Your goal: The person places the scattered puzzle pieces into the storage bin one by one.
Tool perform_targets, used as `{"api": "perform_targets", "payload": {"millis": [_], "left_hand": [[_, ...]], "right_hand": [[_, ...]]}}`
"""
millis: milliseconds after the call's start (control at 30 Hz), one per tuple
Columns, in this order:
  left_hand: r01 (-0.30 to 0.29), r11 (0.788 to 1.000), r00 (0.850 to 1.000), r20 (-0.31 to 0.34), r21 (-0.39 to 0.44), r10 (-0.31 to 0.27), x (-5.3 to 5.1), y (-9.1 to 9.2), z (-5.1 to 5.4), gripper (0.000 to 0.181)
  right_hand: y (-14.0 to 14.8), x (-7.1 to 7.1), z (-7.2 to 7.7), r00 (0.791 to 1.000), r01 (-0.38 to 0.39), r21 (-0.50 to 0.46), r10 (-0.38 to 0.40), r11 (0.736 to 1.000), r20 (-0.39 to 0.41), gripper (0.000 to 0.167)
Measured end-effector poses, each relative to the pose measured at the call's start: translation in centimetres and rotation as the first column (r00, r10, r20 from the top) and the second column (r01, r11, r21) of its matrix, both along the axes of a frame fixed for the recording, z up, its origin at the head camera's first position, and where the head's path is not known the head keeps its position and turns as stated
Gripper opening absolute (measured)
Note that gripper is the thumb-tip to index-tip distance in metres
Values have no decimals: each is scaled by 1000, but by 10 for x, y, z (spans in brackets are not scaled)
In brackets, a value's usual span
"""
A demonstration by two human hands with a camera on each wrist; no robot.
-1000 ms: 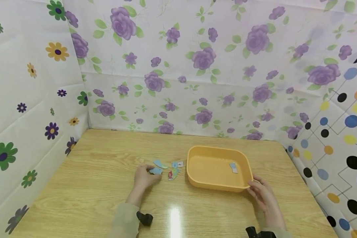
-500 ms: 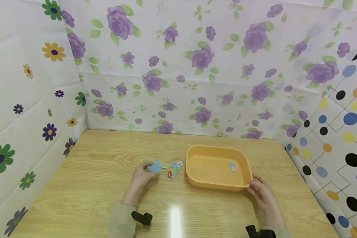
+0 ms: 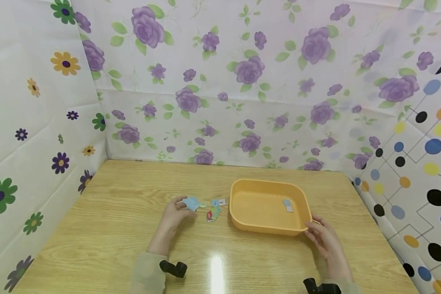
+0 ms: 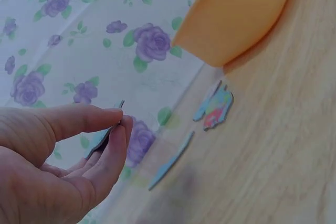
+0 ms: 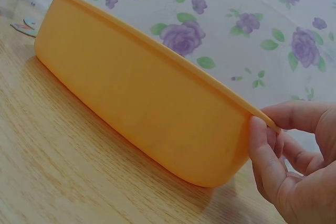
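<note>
My left hand (image 3: pixel 169 218) pinches a flat light-blue puzzle piece (image 3: pixel 191 203) between thumb and fingers. In the left wrist view that piece (image 4: pixel 103 139) is tilted and seen nearly edge-on, raised above the table. A thin blue and green piece (image 4: pixel 172 160) lies just beyond the hand. Farther right are a red and green piece (image 3: pixel 213 214) and a blue and white piece (image 3: pixel 218 202). At the right, my right hand (image 3: pixel 326 243) grips the rim of an orange plastic tray (image 5: pixel 136 93) at its near right corner. One blue and white piece (image 3: pixel 288 205) lies inside the tray.
A wooden table (image 3: pixel 110 237) carries everything. A purple-flowered sheet (image 3: pixel 220 102) hangs along its back edge. Patterned sheets stand at the left (image 3: pixel 33 122) and the right (image 3: pixel 419 163).
The left hand has lifted the light-blue piece and drawn it slightly left and away from the person; it overlaps part of the thin piece in the head view. The right hand and tray have stayed put.
</note>
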State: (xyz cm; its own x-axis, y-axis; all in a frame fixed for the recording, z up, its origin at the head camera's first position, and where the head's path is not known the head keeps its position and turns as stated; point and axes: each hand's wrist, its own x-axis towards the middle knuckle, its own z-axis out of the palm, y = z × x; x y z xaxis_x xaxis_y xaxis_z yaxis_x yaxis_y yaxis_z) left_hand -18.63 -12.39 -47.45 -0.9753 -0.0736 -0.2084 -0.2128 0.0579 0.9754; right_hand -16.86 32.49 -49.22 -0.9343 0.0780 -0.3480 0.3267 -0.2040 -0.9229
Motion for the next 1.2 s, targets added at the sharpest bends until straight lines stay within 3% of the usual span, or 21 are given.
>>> {"api": "perform_targets", "payload": {"millis": [233,633,867,1200], "left_hand": [[31,998,999,-41,61,-28,1,3,11,63],[52,991,999,-22,123,-50,-6,15,17,53],[120,987,991,-65,110,-113,-11,32,29,50],[159,980,986,-74,122,-150,-19,71,47,47]], "right_hand": [[0,-1,-2,1000,-5,4,5,1000,-16,34],[-1,0,0,1000,-9,12,9,1000,-10,36],[0,0,0,1000,-15,-2,15,1000,-10,35],[0,1,0,999,-27,6,27,1000,-26,39]]}}
